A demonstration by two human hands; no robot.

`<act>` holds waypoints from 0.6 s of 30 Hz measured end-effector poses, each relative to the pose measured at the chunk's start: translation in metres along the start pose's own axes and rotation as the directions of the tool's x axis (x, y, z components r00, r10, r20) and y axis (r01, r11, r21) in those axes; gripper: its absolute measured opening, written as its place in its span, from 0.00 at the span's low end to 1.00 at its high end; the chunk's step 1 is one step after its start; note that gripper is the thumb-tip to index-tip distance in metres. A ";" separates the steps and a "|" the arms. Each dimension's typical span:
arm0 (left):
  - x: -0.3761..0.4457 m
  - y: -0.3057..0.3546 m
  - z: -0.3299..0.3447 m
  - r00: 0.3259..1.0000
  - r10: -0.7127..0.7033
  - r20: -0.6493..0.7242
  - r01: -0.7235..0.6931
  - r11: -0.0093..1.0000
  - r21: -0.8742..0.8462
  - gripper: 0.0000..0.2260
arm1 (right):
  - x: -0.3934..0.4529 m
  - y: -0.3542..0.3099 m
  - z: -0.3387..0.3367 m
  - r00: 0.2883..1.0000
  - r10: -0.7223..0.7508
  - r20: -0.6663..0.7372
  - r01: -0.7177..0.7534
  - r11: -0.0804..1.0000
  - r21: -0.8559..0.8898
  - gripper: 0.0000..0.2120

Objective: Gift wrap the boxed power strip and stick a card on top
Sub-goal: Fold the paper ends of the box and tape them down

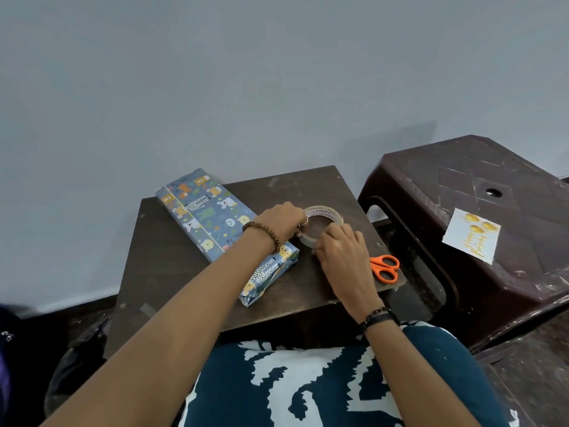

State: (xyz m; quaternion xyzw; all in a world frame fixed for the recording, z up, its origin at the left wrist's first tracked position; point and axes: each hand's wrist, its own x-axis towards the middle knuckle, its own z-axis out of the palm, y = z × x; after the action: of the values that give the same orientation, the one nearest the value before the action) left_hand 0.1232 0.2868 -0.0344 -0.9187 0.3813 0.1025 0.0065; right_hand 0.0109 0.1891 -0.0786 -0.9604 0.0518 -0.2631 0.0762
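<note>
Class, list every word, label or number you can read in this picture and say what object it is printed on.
"Happy Birthday": gold script on the white card, which lies on the brown plastic stool.
Red print around the tape roll: too small to read.
Black labels on the wrapped box: too blurred to read.

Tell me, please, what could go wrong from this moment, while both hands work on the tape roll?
1. The left hand and right hand both grip the clear tape roll, so nothing holds the wrapped box; a tug may nudge it.
2. The orange scissors lie near the small table's right edge, beside the right wrist, and could be knocked off.
3. The birthday card lies loose on the brown stool, away from the box; it might slide.
</note>
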 end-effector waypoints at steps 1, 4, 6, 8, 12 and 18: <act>-0.001 0.002 -0.001 1.000 -0.013 0.003 0.013 1.000 -0.003 0.11 | -0.003 0.000 0.000 1.000 -0.007 0.018 0.007 1.000 -0.011 0.08; -0.002 0.008 -0.006 0.998 -0.049 0.032 0.050 0.998 -0.031 0.11 | -0.012 0.003 -0.004 0.998 0.029 0.061 -0.032 0.999 0.041 0.05; -0.005 0.011 -0.007 0.997 -0.064 0.044 0.066 0.996 -0.056 0.11 | -0.016 0.004 -0.013 0.989 0.107 0.098 -0.124 0.975 0.182 0.03; -0.006 0.010 -0.006 0.997 -0.069 0.047 0.072 0.996 -0.053 0.12 | -0.019 0.004 -0.023 0.960 0.231 0.159 -0.278 0.860 0.429 0.02; -0.025 0.002 -0.005 0.990 -0.139 -0.037 0.126 0.962 -0.242 0.23 | -0.021 0.001 -0.038 0.929 0.328 0.171 -0.336 0.559 0.758 0.04; -0.134 0.006 0.029 0.759 -0.538 -0.366 0.070 0.626 -0.777 0.20 | -0.019 -0.008 -0.031 0.967 0.167 0.195 -0.255 0.558 0.789 0.17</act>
State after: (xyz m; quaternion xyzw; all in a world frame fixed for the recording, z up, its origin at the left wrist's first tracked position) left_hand 0.0212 0.3787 -0.0364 -0.8832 0.1221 -0.0370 -0.4514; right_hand -0.0204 0.1959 -0.0601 -0.8183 0.0373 -0.1995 0.5377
